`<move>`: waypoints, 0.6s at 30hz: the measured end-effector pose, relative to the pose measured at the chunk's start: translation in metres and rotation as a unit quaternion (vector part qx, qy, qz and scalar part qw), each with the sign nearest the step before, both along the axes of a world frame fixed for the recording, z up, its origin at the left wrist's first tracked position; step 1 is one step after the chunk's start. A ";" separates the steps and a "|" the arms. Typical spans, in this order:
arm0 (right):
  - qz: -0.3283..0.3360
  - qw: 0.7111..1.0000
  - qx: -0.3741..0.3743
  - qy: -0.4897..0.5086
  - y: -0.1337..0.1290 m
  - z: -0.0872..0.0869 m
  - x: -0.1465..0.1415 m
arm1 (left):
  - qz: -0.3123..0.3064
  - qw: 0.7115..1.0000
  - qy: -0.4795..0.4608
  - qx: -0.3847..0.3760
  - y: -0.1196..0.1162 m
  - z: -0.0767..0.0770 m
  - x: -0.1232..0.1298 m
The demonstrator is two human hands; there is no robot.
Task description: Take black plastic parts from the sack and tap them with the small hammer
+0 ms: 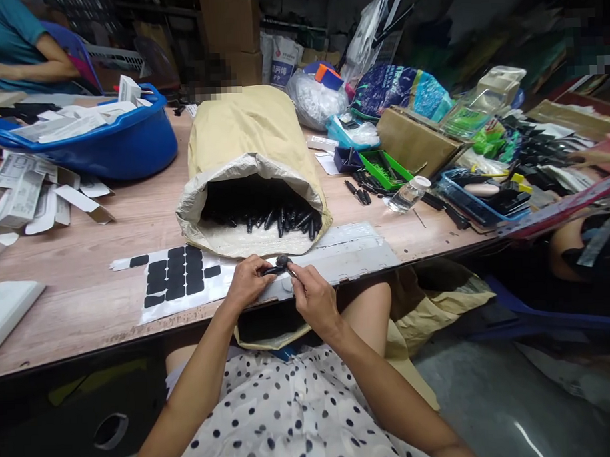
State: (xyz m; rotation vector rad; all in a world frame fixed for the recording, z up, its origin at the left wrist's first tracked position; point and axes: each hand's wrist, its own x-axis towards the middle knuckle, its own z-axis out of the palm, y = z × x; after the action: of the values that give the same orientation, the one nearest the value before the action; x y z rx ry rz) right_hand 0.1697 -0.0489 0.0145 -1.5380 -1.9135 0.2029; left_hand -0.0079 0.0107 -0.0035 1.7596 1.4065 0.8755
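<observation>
Near the table's front edge, my left hand (247,281) is closed on a small dark part (273,271). My right hand (315,296) pinches a thin dark tool with a round black head (283,261), which meets the part between my hands. Both hands are over a grey board (353,252). Just beyond them a large paper sack (249,127) lies with its mouth towards me, several black pieces (282,219) inside. To the left of my left hand is a white sheet (180,293) bearing black rounded-square stickers (176,269).
A blue basin (132,144) of white boxes stands at the back left, with loose boxes (21,188) before it. A green tray (384,170), a clear jar (408,193) and a blue basket (484,195) sit at the right. Other people are at both sides.
</observation>
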 end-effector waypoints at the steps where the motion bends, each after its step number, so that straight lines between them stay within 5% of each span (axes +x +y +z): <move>1: 0.000 1.000 -0.007 -0.004 0.000 -0.001 0.000 | 0.001 1.000 0.001 0.001 0.000 0.000 0.000; 5: -0.044 0.999 0.007 0.007 0.007 0.002 0.013 | 0.005 1.000 0.010 -0.001 -0.001 0.000 0.000; 9: -0.168 0.985 0.021 -0.012 0.035 0.008 0.052 | 0.006 0.999 0.031 0.015 -0.002 0.001 0.002; 13: -0.287 0.955 -0.042 -0.061 0.076 0.003 0.099 | 0.010 0.996 0.059 0.058 -0.005 -0.001 0.004; 18: -0.318 0.935 -0.105 -0.115 0.105 -0.011 0.121 | -0.004 0.995 0.059 0.076 -0.004 -0.005 0.004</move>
State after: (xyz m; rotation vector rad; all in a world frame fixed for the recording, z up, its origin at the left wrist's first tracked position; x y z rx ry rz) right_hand 0.2906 0.0564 0.0032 -2.3264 -1.4833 -0.0689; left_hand -0.0043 0.0066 -0.0085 1.9576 1.4388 0.9068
